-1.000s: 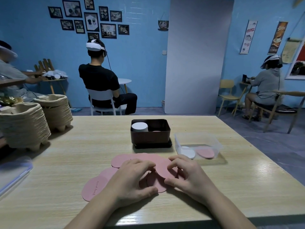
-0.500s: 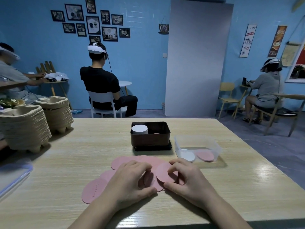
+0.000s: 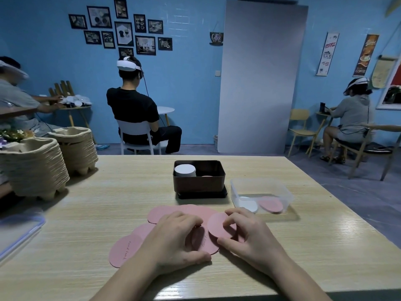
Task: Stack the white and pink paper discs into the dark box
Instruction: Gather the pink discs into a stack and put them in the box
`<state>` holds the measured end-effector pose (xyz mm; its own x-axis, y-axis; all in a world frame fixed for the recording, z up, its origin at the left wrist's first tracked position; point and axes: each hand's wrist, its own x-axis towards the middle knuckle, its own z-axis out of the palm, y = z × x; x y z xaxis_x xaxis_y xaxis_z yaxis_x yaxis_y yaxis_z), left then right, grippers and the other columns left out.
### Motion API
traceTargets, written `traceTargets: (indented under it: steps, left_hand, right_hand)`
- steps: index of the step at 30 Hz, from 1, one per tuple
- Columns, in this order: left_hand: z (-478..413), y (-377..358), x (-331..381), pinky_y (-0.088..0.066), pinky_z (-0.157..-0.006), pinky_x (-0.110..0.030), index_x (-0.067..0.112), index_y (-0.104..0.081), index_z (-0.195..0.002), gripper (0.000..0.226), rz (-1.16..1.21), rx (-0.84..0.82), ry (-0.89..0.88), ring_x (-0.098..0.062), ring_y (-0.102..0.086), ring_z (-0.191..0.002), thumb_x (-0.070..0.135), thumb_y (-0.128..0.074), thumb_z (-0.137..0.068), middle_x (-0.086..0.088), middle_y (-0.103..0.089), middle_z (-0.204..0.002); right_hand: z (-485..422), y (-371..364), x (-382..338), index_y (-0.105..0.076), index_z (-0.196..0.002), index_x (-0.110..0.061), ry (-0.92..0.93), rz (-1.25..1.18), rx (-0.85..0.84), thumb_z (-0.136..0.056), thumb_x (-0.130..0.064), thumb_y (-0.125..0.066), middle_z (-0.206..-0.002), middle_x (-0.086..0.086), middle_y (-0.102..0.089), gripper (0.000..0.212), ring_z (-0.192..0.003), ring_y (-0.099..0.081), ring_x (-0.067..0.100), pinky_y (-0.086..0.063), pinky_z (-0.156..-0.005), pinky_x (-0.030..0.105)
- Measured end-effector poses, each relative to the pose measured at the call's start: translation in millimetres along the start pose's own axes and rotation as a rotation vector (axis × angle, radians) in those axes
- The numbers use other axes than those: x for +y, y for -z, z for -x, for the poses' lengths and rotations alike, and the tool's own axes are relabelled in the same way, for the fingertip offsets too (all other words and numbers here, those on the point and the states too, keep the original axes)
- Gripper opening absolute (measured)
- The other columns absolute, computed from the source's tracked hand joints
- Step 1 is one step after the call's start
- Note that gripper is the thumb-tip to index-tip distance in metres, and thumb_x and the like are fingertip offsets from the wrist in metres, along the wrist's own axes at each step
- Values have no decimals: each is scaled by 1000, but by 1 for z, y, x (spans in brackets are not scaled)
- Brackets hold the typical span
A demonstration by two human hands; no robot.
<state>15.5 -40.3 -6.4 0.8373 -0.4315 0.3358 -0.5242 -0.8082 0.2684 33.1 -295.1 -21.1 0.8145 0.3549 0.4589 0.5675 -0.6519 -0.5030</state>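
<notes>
Right hand [image 3: 249,237] pinched one round pink paper disc [image 3: 219,224] with thumb and curled fingers, left hand [image 3: 173,237] curled over overlapping pink discs [image 3: 125,250], its grip unclear, dark rectangular box [image 3: 198,183] beyond.

1. Illumination: dim, even indoor light with a blue cast.
2. Glare: pale sheen on the light wooden desk [image 3: 325,246], near edge.
3. Shadows: soft, beneath the left hand [image 3: 173,240] and right hand [image 3: 249,240].
4. Distortion: wide-angle bending at frame edges; left margin blurred.
</notes>
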Motion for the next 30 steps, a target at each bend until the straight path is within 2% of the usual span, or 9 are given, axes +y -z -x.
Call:
traceTargets:
  steps: [7, 9, 13, 16, 18, 22, 26, 28, 30]
  left_hand:
    - [-5, 7, 8, -46, -85, -30, 35, -55, -120, 64, -89, -66, 4, -6, -47, -105, 78, -59, -72, 18, -56, -98]
    - [-5, 6, 9, -46, -82, -31, 35, -53, -119, 61, -132, -57, -17, -8, -47, -103, 75, -58, -73, 15, -56, -99]
    - [0, 0, -1, -51, -69, -29, 32, -61, -109, 54, -97, 107, -40, -8, -54, -87, 70, -66, -71, 15, -65, -90]
    - [1, 1, -8, -51, -67, -27, 31, -62, -103, 46, -72, 249, -4, -7, -57, -80, 66, -68, -73, 16, -66, -85]
    - [2, 3, -8, -49, -66, -24, 32, -62, -100, 44, -70, 282, 17, -6, -56, -78, 66, -67, -74, 17, -66, -85]
    - [2, 1, -5, -54, -72, -29, 31, -64, -101, 43, -55, 263, 39, -8, -60, -84, 67, -64, -77, 17, -68, -91]
    - [2, -3, -4, -58, -70, -33, 31, -65, -100, 38, -54, 241, 31, -9, -63, -88, 62, -66, -77, 18, -68, -91]
    - [3, -1, -4, -57, -74, -32, 33, -67, -107, 47, -37, 216, 43, -7, -62, -94, 68, -64, -77, 19, -69, -99]
    - [3, 0, -3, -54, -85, -31, 35, -64, -118, 60, -22, 168, 62, -3, -57, -107, 76, -62, -74, 21, -67, -111]
  right_hand:
    - [0, -1, 1, -64, -90, -32, -12, -39, 25, -76, -61, -76, -123, -23, -57, 35, -116, -56, -1, -48, -90, 19]
    - [1, -2, 3, -64, -90, -32, -15, -68, 35, -77, -58, -78, -121, -23, -57, 33, -116, -58, 3, -53, -88, 23]
    - [-1, -6, 9, -64, -89, -32, -36, -128, 72, -77, -57, -79, -122, -21, -58, 32, -121, -59, 9, -58, -91, 32]
    - [-2, -5, 11, -63, -90, -34, -60, -100, 97, -78, -60, -76, -126, -20, -57, 31, -125, -56, 6, -57, -94, 34]
    - [-1, -5, 11, -61, -89, -35, -63, -77, 96, -78, -61, -74, -128, -18, -57, 31, -127, -54, 4, -56, -95, 34]
    - [0, -4, 8, -62, -91, -33, -39, -6, 76, -78, -57, -74, -130, -18, -57, 30, -129, -49, -4, -49, -101, 27]
    - [0, -6, 9, -65, -94, -32, -34, -17, 36, -80, -48, -79, -134, -20, -54, 26, -127, -53, -1, -49, -94, 17]
    - [1, -6, 9, -65, -93, -32, -37, -11, 38, -80, -50, -77, -136, -18, -55, 26, -126, -52, -3, -49, -95, 20]
    - [1, -5, 9, -64, -92, -31, -48, -4, 34, -80, -49, -78, -135, -16, -56, 25, -126, -51, -5, -47, -92, 15]
